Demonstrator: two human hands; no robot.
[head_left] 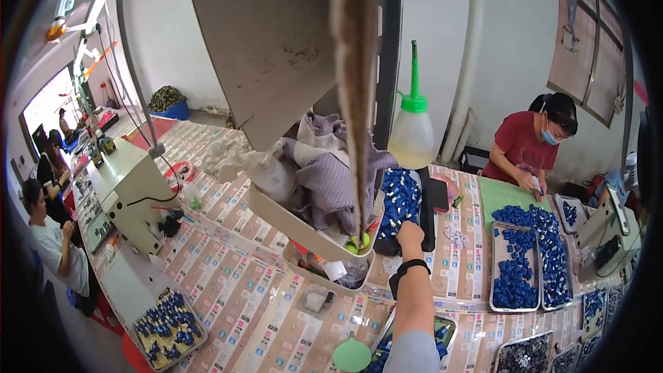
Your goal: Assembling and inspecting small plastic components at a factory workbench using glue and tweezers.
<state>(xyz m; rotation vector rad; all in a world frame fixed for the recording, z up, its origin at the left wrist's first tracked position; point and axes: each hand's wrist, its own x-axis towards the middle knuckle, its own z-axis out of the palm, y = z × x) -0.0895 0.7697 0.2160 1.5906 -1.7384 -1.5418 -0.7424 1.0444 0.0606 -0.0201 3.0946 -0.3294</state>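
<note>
My right hand (410, 235) is stretched forward, a black band round its wrist, to the near right part of a black tray (429, 231) of small blue and white pieces (400, 197). From above it looks curled closed, and its fingertips are hidden, so what they hold does not show. Under my forearm lies another metal tray (450, 336) with more blue pieces (440, 335), partly covered by my sleeve. A round green disc (352, 354) lies left of that tray. My left hand is out of the picture.
A cream bin (293, 224) of cloths (331, 183) stands left of my hand, below a hanging panel (269, 41). A green-capped squeeze bottle (412, 131) rises behind. Metal trays (516, 304) of blue pieces stand right, before a co-worker (514, 145). Another tray (171, 331) lies left.
</note>
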